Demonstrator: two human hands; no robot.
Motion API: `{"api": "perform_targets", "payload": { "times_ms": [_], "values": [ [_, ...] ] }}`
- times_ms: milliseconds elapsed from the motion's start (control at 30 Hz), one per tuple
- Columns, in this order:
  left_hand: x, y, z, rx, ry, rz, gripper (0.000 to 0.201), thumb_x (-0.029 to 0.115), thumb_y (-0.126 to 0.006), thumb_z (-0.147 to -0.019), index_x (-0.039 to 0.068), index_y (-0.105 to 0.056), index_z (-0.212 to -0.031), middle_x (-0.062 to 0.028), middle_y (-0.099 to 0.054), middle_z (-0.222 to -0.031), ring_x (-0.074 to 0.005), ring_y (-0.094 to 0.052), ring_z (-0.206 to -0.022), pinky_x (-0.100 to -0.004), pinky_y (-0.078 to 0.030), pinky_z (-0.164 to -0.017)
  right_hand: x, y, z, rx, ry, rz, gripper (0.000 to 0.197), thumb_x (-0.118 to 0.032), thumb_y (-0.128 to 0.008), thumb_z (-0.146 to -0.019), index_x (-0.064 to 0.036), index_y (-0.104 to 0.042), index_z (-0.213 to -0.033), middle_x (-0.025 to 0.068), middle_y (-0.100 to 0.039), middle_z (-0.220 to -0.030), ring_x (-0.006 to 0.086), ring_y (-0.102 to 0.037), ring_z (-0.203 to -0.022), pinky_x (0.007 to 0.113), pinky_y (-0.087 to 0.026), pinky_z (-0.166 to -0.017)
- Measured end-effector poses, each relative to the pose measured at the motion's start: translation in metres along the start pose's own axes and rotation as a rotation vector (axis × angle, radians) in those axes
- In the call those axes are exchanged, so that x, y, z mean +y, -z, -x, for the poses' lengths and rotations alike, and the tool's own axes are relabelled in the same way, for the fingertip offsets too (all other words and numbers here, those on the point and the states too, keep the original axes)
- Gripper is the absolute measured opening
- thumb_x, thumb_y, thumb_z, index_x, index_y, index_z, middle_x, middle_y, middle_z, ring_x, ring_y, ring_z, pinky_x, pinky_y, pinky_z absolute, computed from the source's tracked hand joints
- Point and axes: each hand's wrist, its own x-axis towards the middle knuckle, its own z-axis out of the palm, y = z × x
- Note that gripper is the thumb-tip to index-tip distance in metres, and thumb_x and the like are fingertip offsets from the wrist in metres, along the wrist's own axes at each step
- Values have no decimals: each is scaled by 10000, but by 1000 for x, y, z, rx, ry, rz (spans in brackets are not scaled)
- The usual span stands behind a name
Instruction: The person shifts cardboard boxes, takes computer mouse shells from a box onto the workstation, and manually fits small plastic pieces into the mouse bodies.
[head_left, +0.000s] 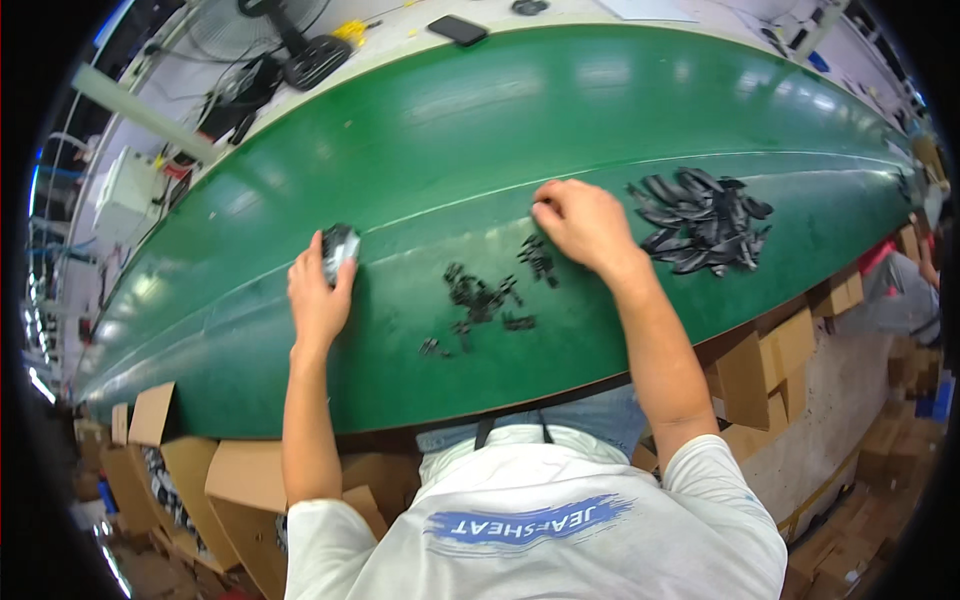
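On the left of the green work surface point(420, 385), my left hand point(318, 295) has its thumb and fingers round a small clear plastic bag point(343, 250) with something dark inside. My right hand point(585, 225) is over the middle, its fingers curled together. A dark bit shows at its fingertips, too small to name. Just below that hand lies a small cluster of black parts point(538, 260). Nearer to me, between both hands, is a loose scatter of small black pieces point(478, 297). To the right of my right hand spreads a heap of larger, curved black pieces point(705, 220).
Along the far ledge are a black phone point(458, 30), a fan point(300, 50) and a yellow item point(351, 32). Open cardboard boxes point(250, 475) stand below the near edge at left, with more boxes point(785, 350) at right. Another person point(905, 280) is at the far right.
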Motion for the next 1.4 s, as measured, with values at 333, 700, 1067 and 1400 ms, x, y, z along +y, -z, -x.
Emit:
{"api": "perform_targets", "payload": {
  "times_ms": [333,700,1067,1400],
  "values": [
    [45,14,-28,35,152,870,573,299,-540,-1115,35,-438,-1614,-160,-488,-1612,-279,-455,-1483,-415,-328,-1235,17,-18,-9,64,74,-105,187,-206,-676,-911,-61,-724,-1020,156,-695,-1064,365,-698,-996,498,-565,-880],
    [185,27,-128,139,-9,1849,536,363,-424,-1135,42,-472,-1561,-114,-589,-1497,-204,-569,-1327,-381,-464,-1081,-81,53,-52,284,475,-799,150,-143,-692,-991,-28,-717,-1083,93,-661,-1058,198,-673,-917,355,-561,-821],
    [160,12,-170,53,-106,2208,521,383,-393,-1131,52,-517,-1514,-150,-612,-1448,-240,-624,-1209,-400,-535,-976,-116,-27,-101,646,600,-748,131,-98,-720,-930,-50,-734,-1051,115,-724,-938,307,-696,-804,423,-551,-715],
    [161,47,-180,483,112,2069,502,328,-446,-1114,32,-522,-1512,-150,-598,-1498,-254,-604,-1272,-414,-493,-1005,-76,-12,-67,-294,556,21,396,-336,-778,-907,-138,-743,-1248,112,-706,-1199,319,-668,-1138,491,-490,-1023]
  ]
}}
